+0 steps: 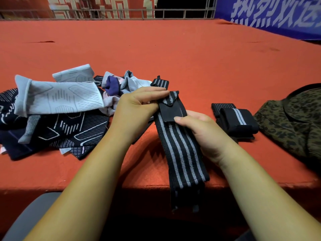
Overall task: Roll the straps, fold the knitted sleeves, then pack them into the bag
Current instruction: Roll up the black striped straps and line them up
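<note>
Covering almost the whole view, the desk (191, 54) carries a red cloth, and all the task's things lie on its near half. On its left side is the biggest group, a loose heap of knitted sleeves (59, 100), pale grey ones over dark ones with white line patterns. None of them looks folded, so I judge that this part of the task is not yet begun.

At the right edge lies the bag (295, 122), soft, with a leopard print. Whether anything is inside it I cannot tell.

Between the heap and the bag, the long strap (180, 150) runs from the middle of the desk toward the person and hangs over the near edge. It is black with grey stripes along its length, flat and woven, and it seems limp and a little elastic. Only its far end is turned over, so its rolling is, I think, just at the start.

Just beside the bag rests a rolled strap (238, 122) of the same kind, which looks finished but not packed. One more striped strap end (159, 83) shows just past the far end of the long one.

The left hand (137, 105) pinches the folded far end, its grip closed on it with the fingers nearly straight on top. The right hand (199, 127) holds the strap's edge in a narrow grip, thumb pressing the black patch (172, 112).
</note>
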